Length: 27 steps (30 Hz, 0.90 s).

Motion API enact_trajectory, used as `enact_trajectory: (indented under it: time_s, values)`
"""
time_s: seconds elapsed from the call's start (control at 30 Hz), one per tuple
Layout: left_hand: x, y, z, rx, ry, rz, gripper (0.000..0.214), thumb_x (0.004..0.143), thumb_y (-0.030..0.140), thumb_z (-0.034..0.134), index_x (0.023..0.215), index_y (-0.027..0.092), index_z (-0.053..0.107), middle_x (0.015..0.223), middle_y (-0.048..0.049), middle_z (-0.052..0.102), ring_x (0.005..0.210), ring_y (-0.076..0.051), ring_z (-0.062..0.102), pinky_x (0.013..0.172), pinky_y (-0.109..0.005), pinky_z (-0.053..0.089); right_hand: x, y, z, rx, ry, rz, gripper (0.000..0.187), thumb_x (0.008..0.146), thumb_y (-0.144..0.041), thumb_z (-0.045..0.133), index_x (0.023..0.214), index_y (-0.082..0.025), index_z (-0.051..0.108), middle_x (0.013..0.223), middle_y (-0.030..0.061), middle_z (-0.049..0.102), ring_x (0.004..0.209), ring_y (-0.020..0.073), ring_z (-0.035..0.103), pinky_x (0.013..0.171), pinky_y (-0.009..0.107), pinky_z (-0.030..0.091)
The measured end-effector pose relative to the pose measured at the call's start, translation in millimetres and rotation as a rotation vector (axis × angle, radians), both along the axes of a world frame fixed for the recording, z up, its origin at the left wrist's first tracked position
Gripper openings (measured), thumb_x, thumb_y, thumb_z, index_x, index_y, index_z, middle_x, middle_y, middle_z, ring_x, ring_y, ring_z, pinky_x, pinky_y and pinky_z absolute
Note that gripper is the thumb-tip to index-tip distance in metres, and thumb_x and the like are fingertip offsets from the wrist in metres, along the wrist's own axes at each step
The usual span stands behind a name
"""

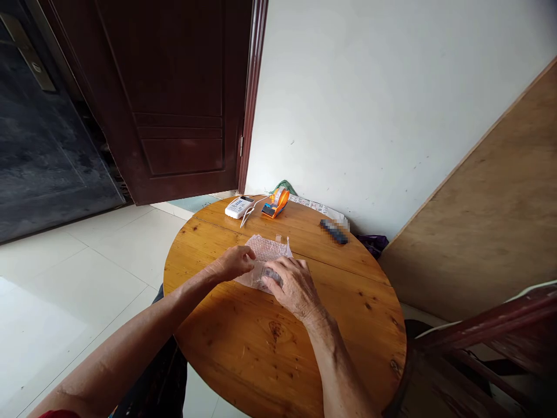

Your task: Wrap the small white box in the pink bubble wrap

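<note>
A sheet of bubble wrap (pixel 270 248) lies spread on the round wooden table (pixel 243 348). On its near part sits a small greyish object (pixel 274 275), partly covered by my fingers, so its kind is unclear. My right hand (pixel 296 285) is over this object, with the thumb on its near side and the fingers around its far side. At the left edge of the bubble wrap is my left hand (pixel 237 263), its fingers curled in towards the thumb. Whether a bit of the wrap is pinched between them is hard to make out.
Near the table's far edge are a white device with a cable (pixel 239 207) and an orange tape dispenser (pixel 276 203). A dark, blurred-out object (pixel 334 231) lies at the back right. Beyond stand a white wall and a dark red door (pixel 174 104); a wooden chair (pixel 478 331) is at right.
</note>
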<state>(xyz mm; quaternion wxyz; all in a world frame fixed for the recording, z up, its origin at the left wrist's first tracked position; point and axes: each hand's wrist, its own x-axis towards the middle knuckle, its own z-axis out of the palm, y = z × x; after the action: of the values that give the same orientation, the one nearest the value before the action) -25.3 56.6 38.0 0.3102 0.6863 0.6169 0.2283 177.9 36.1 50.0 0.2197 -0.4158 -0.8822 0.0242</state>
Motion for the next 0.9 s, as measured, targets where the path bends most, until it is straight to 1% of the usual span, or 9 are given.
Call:
enact_trajectory:
  time_s: [0.1, 0.2, 0.3, 0.4, 0.47, 0.53, 0.67, 0.8, 0.9]
  values:
    - [4, 1, -4.6, 0.015, 0.050, 0.012, 0.026, 0.074, 0.018, 0.061, 0.098, 0.017, 0.070, 0.068, 0.0028, 0.061, 0.063, -0.014, 0.056, 0.058, -0.023, 0.039, 0, -2, 2.1, 0.001, -0.048, 0.004, 0.019, 0.093, -0.028, 0.063, 0.111, -0.025, 0.071, 0.102, 0.0054, 0.070, 0.095, 0.0231, 0.058, 0.084, 0.036, 0.031]
    - [-1, -2, -3.8, 0.052, 0.104, 0.042, 0.031, 0.074, 0.021, 0.063, 0.105, 0.018, 0.069, 0.080, -0.0017, 0.066, 0.074, -0.019, 0.062, 0.066, -0.026, 0.042, -1, -3, 3.9, 0.005, -0.083, 0.004, 0.019, 0.095, -0.027, 0.061, 0.110, -0.026, 0.073, 0.101, 0.0055, 0.068, 0.095, 0.0226, 0.057, 0.086, 0.037, 0.031]
    - [-10, -8, 0.3, 0.074, 0.185, 0.086, 0.040, 0.075, 0.029, 0.066, 0.113, 0.016, 0.067, 0.094, -0.0076, 0.069, 0.087, -0.024, 0.065, 0.073, -0.029, 0.044, -2, -4, 4.5, 0.006, -0.095, 0.006, 0.023, 0.095, -0.026, 0.060, 0.115, -0.028, 0.072, 0.102, 0.0059, 0.066, 0.095, 0.0219, 0.057, 0.088, 0.037, 0.032]
    - [-19, -12, 2.9, 0.022, 0.278, 0.134, 0.047, 0.076, 0.039, 0.068, 0.115, 0.014, 0.065, 0.092, -0.0093, 0.071, 0.090, -0.027, 0.068, 0.072, -0.030, 0.046, -3, -5, 4.8, 0.011, -0.109, 0.008, 0.024, 0.095, -0.025, 0.059, 0.114, -0.029, 0.073, 0.101, 0.0059, 0.065, 0.095, 0.0221, 0.057, 0.088, 0.038, 0.032]
    - [-22, -12, 2.3, -0.058, 0.206, 0.184, 0.049, 0.074, 0.040, 0.070, 0.115, 0.014, 0.065, 0.085, -0.0084, 0.072, 0.087, -0.027, 0.069, 0.068, -0.028, 0.046, -3, -5, 5.3, 0.022, -0.121, 0.006, 0.022, 0.095, -0.024, 0.060, 0.112, -0.029, 0.073, 0.099, 0.0059, 0.065, 0.095, 0.0223, 0.056, 0.088, 0.038, 0.032]
    - [-23, -11, 0.0, -0.159, 0.058, 0.226, 0.050, 0.071, 0.037, 0.072, 0.116, 0.014, 0.064, 0.074, -0.0047, 0.070, 0.074, -0.024, 0.070, 0.059, -0.026, 0.044, -4, -6, 5.7, 0.031, -0.124, 0.005, 0.022, 0.095, -0.024, 0.060, 0.111, -0.028, 0.073, 0.099, 0.0061, 0.065, 0.094, 0.0225, 0.056, 0.088, 0.038, 0.032]
    - [-20, -9, -2.0, -0.284, -0.133, 0.249, 0.042, 0.073, 0.030, 0.069, 0.112, 0.014, 0.062, 0.056, 0.0051, 0.059, 0.048, -0.015, 0.061, 0.045, -0.021, 0.037, -4, -5, 4.8, 0.042, -0.128, 0.002, 0.021, 0.095, -0.024, 0.060, 0.111, -0.028, 0.073, 0.099, 0.0065, 0.066, 0.095, 0.0233, 0.056, 0.090, 0.039, 0.032]
    - [-11, -12, 4.8, -0.315, -0.312, 0.234, 0.013, 0.073, 0.020, 0.065, 0.084, 0.014, 0.063, 0.056, 0.0044, 0.059, 0.045, -0.009, 0.054, 0.042, -0.019, 0.036, -4, -5, 3.5, 0.071, -0.136, 0.007, 0.020, 0.095, -0.024, 0.058, 0.109, -0.027, 0.073, 0.098, 0.0067, 0.067, 0.095, 0.0236, 0.055, 0.091, 0.040, 0.031]
    - [0, -15, 11.0, -0.302, -0.442, 0.235, 0.007, 0.073, 0.017, 0.063, 0.078, 0.015, 0.058, 0.057, 0.0045, 0.058, 0.047, -0.008, 0.052, 0.042, -0.018, 0.038, -5, -5, 3.6, 0.076, -0.153, 0.004, 0.018, 0.096, -0.024, 0.056, 0.101, -0.026, 0.073, 0.094, 0.0067, 0.067, 0.094, 0.0241, 0.055, 0.089, 0.040, 0.031]
